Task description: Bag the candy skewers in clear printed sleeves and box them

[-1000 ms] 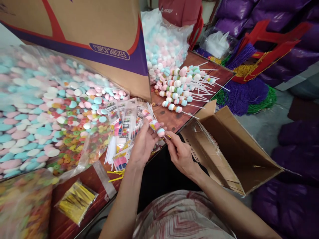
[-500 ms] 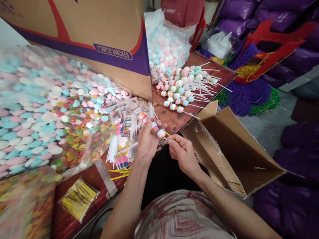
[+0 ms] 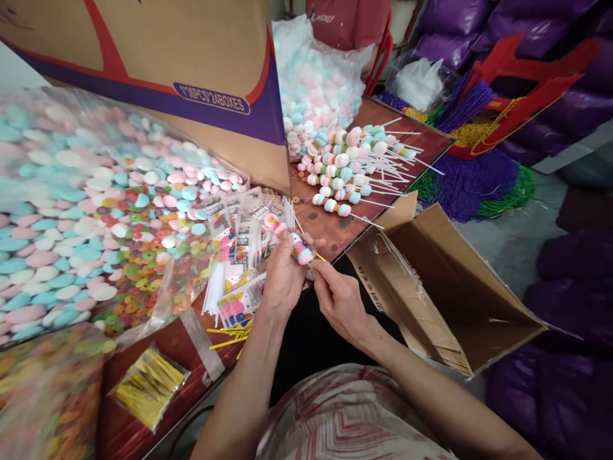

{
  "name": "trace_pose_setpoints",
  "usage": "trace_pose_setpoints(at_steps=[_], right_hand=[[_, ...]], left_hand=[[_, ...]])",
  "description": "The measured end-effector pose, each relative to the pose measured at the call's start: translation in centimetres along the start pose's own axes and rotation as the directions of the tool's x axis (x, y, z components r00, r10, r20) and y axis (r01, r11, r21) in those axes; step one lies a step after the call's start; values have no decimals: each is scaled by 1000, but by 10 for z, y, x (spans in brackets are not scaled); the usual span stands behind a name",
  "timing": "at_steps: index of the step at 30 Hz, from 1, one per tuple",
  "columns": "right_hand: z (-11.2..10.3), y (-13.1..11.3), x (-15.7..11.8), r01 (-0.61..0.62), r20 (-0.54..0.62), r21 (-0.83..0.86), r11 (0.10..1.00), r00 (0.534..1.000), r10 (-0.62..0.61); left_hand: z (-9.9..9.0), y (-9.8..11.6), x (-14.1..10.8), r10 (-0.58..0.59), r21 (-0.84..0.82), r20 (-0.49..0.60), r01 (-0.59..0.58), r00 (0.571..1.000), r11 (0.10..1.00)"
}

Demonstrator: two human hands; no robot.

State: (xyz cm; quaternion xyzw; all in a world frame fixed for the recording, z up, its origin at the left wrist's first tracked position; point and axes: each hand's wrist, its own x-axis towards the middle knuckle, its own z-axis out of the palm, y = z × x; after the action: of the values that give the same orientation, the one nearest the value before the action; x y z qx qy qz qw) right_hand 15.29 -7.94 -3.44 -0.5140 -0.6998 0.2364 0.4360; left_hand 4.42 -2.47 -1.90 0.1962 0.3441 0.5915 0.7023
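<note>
My left hand (image 3: 284, 268) is closed round a candy skewer (image 3: 304, 257) in a printed clear bag; pink and orange candy shows above the fingers. With its fingertips pinched, my right hand (image 3: 342, 297) grips the stick just below the lowest pink marshmallow. A yellow twist tie (image 3: 321, 257) pokes out beside the hands. Under and behind my left hand lie printed clear bags (image 3: 242, 300) and white sticks (image 3: 216, 287). More candy skewers (image 3: 342, 172) are piled at the table's far right part, sticks pointing right.
Loose marshmallows (image 3: 52, 243) and gummy rings (image 3: 143, 281) spread over the left side. A large carton (image 3: 191, 70) stands behind them. Yellow ties in a packet (image 3: 151, 388) lie at the near left. An open cardboard box (image 3: 445, 287) sits right of the table (image 3: 330, 233).
The skewer has slid slightly up and left into the bag, with more candy showing above my left fingers. My right hand has moved a little left and down along the stick.
</note>
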Motion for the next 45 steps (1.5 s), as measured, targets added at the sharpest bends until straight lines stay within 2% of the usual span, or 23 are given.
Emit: trace_pose_setpoints(at_steps=[3, 9, 12, 15, 17, 21, 25, 27, 31, 40, 45], right_hand=[[3, 2, 2, 14, -4, -22, 1000, 1000, -14], [0, 1, -5, -39, -77, 63, 997, 996, 44], [5, 3, -8, 45, -93, 46, 998, 995, -40], [12, 9, -8, 153, -93, -15, 988, 984, -153], [16, 12, -5, 184, -73, -51, 982, 980, -188], [17, 15, 2, 115, -53, 12, 993, 992, -114], [14, 14, 4, 60, -126, 106, 993, 991, -47], [12, 14, 3, 60, -150, 103, 993, 988, -44], [10, 17, 3, 64, -149, 77, 995, 988, -52], [7, 19, 5, 194, -141, -35, 980, 970, -197], [6, 21, 5, 236, -121, -119, 964, 961, -250]], left_hand=[[-1, 0, -1, -16, 9, 12, 15, 1000, 1000], [2, 4, 0, -38, -11, -18, 38, 999, 999], [4, 2, -1, -61, -1, -28, 61, 998, 998], [3, -2, -3, -82, 13, 12, 82, 997, 997], [0, -3, -4, -84, 35, 44, 83, 995, 996], [-2, -3, -5, -105, 60, 71, 100, 992, 993], [-1, 0, -7, -156, 73, 89, 149, 984, 986], [-1, 0, -10, -115, 94, 49, 110, 992, 989], [-3, -3, -18, 30, 251, -131, 3, 991, 968], [-3, 2, -19, 143, 468, -206, -30, 968, 883], [-3, 1, -13, 130, 452, -250, -3, 960, 892]])
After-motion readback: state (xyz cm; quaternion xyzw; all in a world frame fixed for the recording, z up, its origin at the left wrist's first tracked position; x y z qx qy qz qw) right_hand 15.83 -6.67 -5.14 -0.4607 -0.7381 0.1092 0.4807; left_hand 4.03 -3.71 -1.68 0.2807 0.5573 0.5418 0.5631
